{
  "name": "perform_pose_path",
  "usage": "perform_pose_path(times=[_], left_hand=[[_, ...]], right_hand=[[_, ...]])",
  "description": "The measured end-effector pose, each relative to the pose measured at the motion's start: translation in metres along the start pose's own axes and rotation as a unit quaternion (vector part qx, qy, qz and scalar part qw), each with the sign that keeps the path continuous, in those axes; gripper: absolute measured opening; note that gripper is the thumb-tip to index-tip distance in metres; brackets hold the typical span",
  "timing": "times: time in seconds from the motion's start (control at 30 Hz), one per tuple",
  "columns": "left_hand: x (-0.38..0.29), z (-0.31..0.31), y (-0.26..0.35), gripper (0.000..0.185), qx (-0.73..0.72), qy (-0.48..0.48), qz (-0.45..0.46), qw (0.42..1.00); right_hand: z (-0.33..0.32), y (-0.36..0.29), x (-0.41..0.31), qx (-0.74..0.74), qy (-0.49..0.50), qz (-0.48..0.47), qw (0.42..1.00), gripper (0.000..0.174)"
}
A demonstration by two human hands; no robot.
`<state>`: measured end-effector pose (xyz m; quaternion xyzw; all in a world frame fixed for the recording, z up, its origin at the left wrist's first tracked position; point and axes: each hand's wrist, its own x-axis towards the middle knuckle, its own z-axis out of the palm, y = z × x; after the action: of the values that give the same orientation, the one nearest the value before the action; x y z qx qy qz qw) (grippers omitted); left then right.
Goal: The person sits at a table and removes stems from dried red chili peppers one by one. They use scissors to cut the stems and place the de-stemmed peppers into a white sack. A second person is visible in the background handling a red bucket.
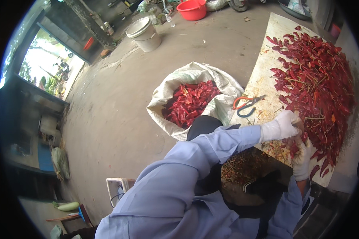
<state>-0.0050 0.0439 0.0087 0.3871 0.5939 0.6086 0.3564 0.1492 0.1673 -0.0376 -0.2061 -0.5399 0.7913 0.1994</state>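
Note:
Both my hands wear white gloves and meet at the near edge of a pile of dried red chili peppers (317, 86). My right hand (302, 158) has its fingers closed around a red chili pepper (293, 148). My left hand (282, 126) is curled right beside it, touching or nearly touching the peppers; its fingertips are partly hidden, so its grip is unclear. Scissors (248, 105) with one orange and one dark handle lie on the pale board (261, 77), to the left of the pile. A white woven sack (161, 98) stands open, holding red chili pieces (191, 101).
Stems and plant scraps (242, 168) lie below the board, by my dark shoe (261, 186). Farther off on the concrete floor (107, 113) stand a whitish bucket (145, 35) and a red basin (192, 10). At the left are a doorway and a pale green gourd (68, 206).

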Motion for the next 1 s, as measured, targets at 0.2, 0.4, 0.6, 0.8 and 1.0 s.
perform_pose_path(times=[0.2, 0.4, 0.6, 0.8, 1.0], left_hand=[[-0.001, 0.004, -0.006, 0.02, 0.102, 0.021, 0.16, 0.982], [-0.003, 0.001, -0.003, 0.014, 0.03, 0.037, 0.084, 0.995], [-0.002, -0.005, -0.007, 0.014, 0.135, 0.032, 0.193, 0.971], [-0.004, -0.005, -0.01, 0.012, 0.097, 0.035, 0.101, 0.99], [-0.005, -0.015, -0.009, 0.015, 0.195, 0.02, 0.153, 0.968]], right_hand=[[-0.009, -0.007, -0.007, -0.179, -0.121, -0.099, 0.971, 0.043], [0.01, -0.012, -0.008, -0.107, -0.049, -0.034, 0.992, 0.026], [0.002, -0.011, -0.009, -0.129, -0.051, -0.026, 0.99, 0.031], [-0.013, 0.006, 0.0, -0.206, -0.09, -0.112, 0.968, 0.033], [-0.01, -0.002, -0.002, -0.383, -0.032, -0.151, 0.911, 0.025]])
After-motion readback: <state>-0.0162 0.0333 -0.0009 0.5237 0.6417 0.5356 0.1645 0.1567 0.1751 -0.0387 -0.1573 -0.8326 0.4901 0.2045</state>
